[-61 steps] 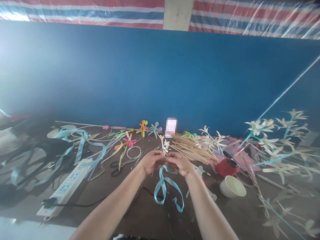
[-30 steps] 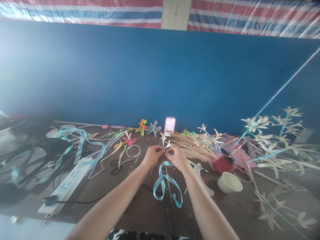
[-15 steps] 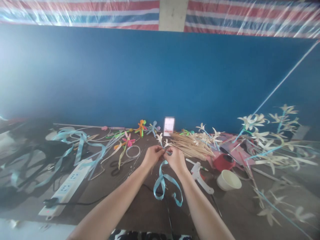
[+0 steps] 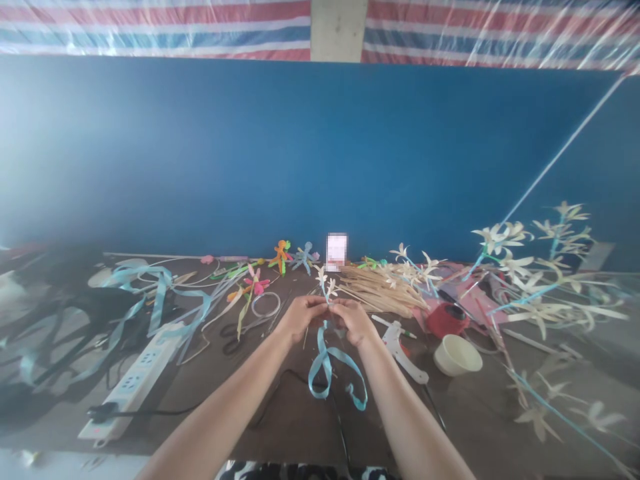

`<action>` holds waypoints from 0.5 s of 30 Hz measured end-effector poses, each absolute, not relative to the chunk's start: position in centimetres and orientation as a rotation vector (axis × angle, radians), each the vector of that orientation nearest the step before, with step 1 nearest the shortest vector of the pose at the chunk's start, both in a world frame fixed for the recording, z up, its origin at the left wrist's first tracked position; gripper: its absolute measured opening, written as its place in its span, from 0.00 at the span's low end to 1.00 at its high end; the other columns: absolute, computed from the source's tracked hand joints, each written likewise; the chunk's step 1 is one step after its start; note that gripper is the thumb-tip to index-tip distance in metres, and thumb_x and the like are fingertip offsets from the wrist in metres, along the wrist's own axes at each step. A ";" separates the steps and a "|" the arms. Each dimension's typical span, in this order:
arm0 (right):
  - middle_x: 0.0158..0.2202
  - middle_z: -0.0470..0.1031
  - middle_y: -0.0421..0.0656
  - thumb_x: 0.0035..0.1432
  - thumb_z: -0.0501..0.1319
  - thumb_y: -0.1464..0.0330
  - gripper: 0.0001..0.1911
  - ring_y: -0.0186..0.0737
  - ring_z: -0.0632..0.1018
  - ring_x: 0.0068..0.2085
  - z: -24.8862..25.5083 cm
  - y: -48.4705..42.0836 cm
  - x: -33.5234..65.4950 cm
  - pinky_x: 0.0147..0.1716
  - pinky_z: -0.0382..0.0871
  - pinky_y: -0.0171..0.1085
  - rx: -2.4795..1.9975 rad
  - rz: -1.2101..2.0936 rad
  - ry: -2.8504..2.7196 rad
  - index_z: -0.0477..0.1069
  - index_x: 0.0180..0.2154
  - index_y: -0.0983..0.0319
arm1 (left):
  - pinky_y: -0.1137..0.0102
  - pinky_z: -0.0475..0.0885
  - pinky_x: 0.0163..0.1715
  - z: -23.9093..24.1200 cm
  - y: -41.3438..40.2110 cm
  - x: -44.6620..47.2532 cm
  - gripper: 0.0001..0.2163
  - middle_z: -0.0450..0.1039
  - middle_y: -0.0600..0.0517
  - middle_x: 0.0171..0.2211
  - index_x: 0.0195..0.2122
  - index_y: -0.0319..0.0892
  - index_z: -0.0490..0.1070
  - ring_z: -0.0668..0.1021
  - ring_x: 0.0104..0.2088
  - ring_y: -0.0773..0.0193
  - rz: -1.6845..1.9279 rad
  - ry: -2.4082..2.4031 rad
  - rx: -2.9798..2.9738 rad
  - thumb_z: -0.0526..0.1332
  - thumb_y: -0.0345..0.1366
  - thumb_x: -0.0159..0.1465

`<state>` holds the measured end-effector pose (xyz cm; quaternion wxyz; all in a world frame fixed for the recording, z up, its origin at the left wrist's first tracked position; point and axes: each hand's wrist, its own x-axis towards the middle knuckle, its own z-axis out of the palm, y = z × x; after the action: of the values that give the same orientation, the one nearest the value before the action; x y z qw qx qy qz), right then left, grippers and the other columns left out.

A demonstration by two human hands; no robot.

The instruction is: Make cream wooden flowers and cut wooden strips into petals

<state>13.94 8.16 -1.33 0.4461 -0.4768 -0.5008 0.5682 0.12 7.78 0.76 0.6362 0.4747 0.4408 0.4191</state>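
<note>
Left hand & right hand bare, forearms bare too, wrist down to btm edge of frame. Black-and-white patterned garment (print too blurred to read) at btm centre, btwn the arms.

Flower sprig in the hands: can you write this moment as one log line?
left hand: pinching flower sprig | right hand: pinching same sprig | blue ribbon: hangs looped below hands | nearby: glue gun, white bowl

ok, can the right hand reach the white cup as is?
Probably, once freed: the white cup stands to the right of the right hand, only a glue gun between them. It and the left hand pinch the flower stem.
</note>
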 end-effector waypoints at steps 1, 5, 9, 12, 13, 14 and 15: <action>0.15 0.62 0.36 0.42 0.56 0.64 0.10 0.26 0.59 0.15 -1.3 8.2 13.9 0.15 0.50 0.28 -1.155 1.452 -1.220 0.67 0.23 0.65 | 0.75 0.66 0.21 0.7 7.8 0.2 0.12 0.73 0.50 0.25 0.33 0.38 0.72 0.75 0.26 0.66 0.973 1.004 1.052 0.63 0.38 0.48; 0.21 0.68 0.40 0.42 0.56 0.63 0.11 0.29 0.66 0.20 -1.4 8.3 14.0 0.18 0.56 0.28 -1.083 1.568 -1.162 0.67 0.25 0.64 | 0.78 0.63 0.17 0.4 7.9 0.2 0.12 0.71 0.50 0.23 0.31 0.37 0.71 0.73 0.22 0.70 0.994 0.962 0.925 0.65 0.36 0.46; 0.20 0.67 0.39 0.42 0.57 0.63 0.10 0.25 0.61 0.16 -1.4 8.4 14.1 0.15 0.52 0.27 -1.079 1.613 -1.193 0.67 0.25 0.64 | 0.78 0.63 0.17 0.4 8.0 0.0 0.11 0.70 0.52 0.23 0.30 0.38 0.69 0.73 0.22 0.70 0.972 0.939 0.853 0.65 0.36 0.46; 0.17 0.65 0.36 0.43 0.57 0.63 0.11 0.24 0.57 0.14 -1.2 8.5 14.3 0.14 0.49 0.27 -1.113 1.586 -1.255 0.66 0.25 0.65 | 0.77 0.65 0.18 0.6 8.1 0.0 0.11 0.70 0.53 0.23 0.29 0.39 0.68 0.74 0.23 0.68 0.952 0.974 0.857 0.65 0.37 0.46; 0.16 0.64 0.35 0.43 0.58 0.63 0.11 0.24 0.57 0.14 -1.1 8.6 14.4 0.14 0.49 0.27 -1.131 1.563 -1.280 0.66 0.25 0.65 | 0.76 0.65 0.18 0.7 8.1 0.0 0.11 0.71 0.53 0.23 0.28 0.39 0.67 0.75 0.24 0.67 0.944 0.991 0.872 0.65 0.37 0.46; 0.15 0.63 0.35 0.43 0.58 0.63 0.10 0.24 0.57 0.13 -0.9 8.7 14.6 0.14 0.48 0.27 -1.150 1.535 -1.307 0.67 0.24 0.65 | 0.76 0.66 0.19 0.8 8.1 0.0 0.11 0.71 0.53 0.24 0.28 0.39 0.67 0.75 0.25 0.65 0.936 1.007 0.891 0.65 0.37 0.46; 0.14 0.61 0.34 0.43 0.58 0.63 0.10 0.24 0.57 0.13 -0.8 8.8 14.7 0.14 0.49 0.28 -1.170 1.503 -1.336 0.67 0.24 0.65 | 0.76 0.66 0.20 1.0 8.1 0.1 0.11 0.71 0.53 0.24 0.28 0.39 0.66 0.76 0.25 0.64 0.928 1.019 0.913 0.64 0.37 0.46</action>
<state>14.70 8.75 -0.76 0.3965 -0.4617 -0.5271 0.5931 0.08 8.08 0.98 0.6773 0.4063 0.4536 0.4127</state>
